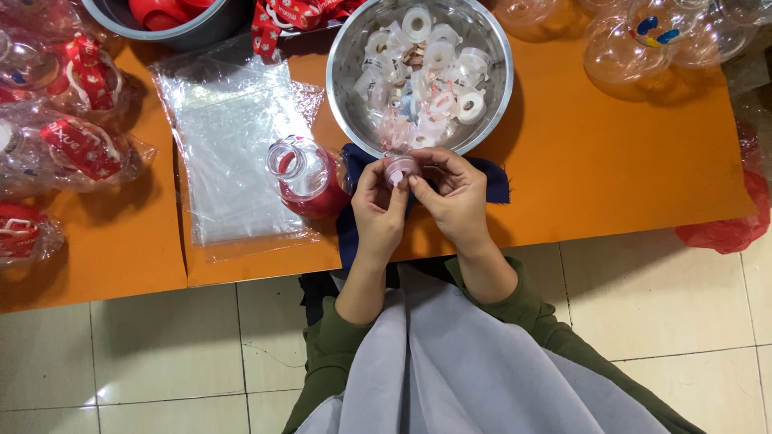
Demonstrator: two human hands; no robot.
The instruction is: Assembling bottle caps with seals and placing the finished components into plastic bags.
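Both hands' fingers [384, 178] pinched together

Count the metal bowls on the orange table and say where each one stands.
2. A shiny steel bowl full of small plastic rings stands just beyond the hands; a darker bowl holding red pieces sits at the top left, partly cut off. Others may lie outside view.

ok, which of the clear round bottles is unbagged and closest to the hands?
The clear bottle with red inside, standing on the plastic bags just beside the left hand. The other red ones at far left are bagged.
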